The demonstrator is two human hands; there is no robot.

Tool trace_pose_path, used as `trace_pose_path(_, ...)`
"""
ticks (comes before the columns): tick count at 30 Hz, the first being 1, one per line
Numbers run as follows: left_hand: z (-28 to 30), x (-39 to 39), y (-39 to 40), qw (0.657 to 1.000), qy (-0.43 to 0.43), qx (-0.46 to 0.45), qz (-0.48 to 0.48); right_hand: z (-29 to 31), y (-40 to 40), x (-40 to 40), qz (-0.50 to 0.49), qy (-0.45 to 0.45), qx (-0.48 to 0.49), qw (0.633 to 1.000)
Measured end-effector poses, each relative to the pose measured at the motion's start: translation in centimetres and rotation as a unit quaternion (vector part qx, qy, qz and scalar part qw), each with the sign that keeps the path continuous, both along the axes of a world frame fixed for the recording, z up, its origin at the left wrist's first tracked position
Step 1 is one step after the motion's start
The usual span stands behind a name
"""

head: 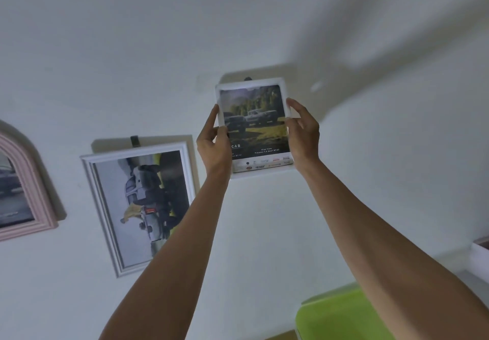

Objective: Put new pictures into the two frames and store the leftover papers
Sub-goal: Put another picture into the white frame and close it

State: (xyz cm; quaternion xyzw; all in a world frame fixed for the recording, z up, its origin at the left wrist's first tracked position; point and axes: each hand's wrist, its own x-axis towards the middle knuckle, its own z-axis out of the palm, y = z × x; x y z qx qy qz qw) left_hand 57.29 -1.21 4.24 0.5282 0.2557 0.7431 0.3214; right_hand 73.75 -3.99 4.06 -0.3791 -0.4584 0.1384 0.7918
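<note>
Holding small white frame point(254, 127) up vs wall point(132, 48), top edge at hook point(248, 78); truck pic already inside. L hand point(214, 141) pinching left edge, thumb on front; R hand point(301, 133) gripping right edge, fingers curled behind. 2nd frame point(140, 207) hanging just left, tilted, pic in too. Pink arched frame point(26, 186) far left. Looks like both frames filled; left: seat this one on hook, store leftover papers, none in view

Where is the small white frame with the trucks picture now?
In the head view, the small white frame is up against the wall, held between both hands, above and right of the larger white frame.
</note>
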Motion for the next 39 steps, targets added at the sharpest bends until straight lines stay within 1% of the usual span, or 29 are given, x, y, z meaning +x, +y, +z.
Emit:
trace_pose_path(4, -0.6, 1.1, 1.1, 1.000, -0.004, -0.008, 0.016, -0.6, 1.2, 0.9, 0.011, 0.008, -0.002, 1.000)
trace_pose_path(9, -1.3, 1.7, 1.7, 1.000, -0.011, 0.008, 0.017, -1.0, 2.4, 1.6, 0.024, 0.004, 0.005, 1.000)
trace_pose_path(13, -1.9, 1.6, 2.6, 0.999, 0.002, 0.036, 0.040, -1.6, 3.1, 1.9, 0.018, -0.023, 0.001, 1.000)
trace_pose_path(16, -2.5, 1.2, 3.5, 0.997, 0.010, 0.050, 0.050, -2.4, 3.6, 2.2, -0.008, -0.066, -0.002, 0.998)
trace_pose_path(19, -3.1, 1.1, 3.7, 0.994, 0.037, 0.063, 0.084, -3.1, 4.2, 2.4, -0.041, -0.087, -0.011, 0.995)
trace_pose_path(23, -3.5, 1.0, 4.0, 0.981, 0.083, 0.083, 0.154, -3.2, 4.6, 2.6, -0.055, -0.098, -0.006, 0.994)
trace_pose_path(26, -4.1, 0.9, 4.1, 0.977, 0.088, 0.080, 0.179, -3.2, 4.8, 2.7, -0.068, -0.096, -0.010, 0.993)
trace_pose_path(30, -4.6, 0.8, 4.0, 0.976, 0.085, 0.085, 0.184, -3.5, 4.9, 2.5, -0.083, -0.107, -0.019, 0.991)
trace_pose_path(39, -4.7, 0.0, 4.3, 0.976, 0.104, 0.081, 0.176, -4.5, 4.5, 2.6, -0.079, -0.099, -0.028, 0.992)
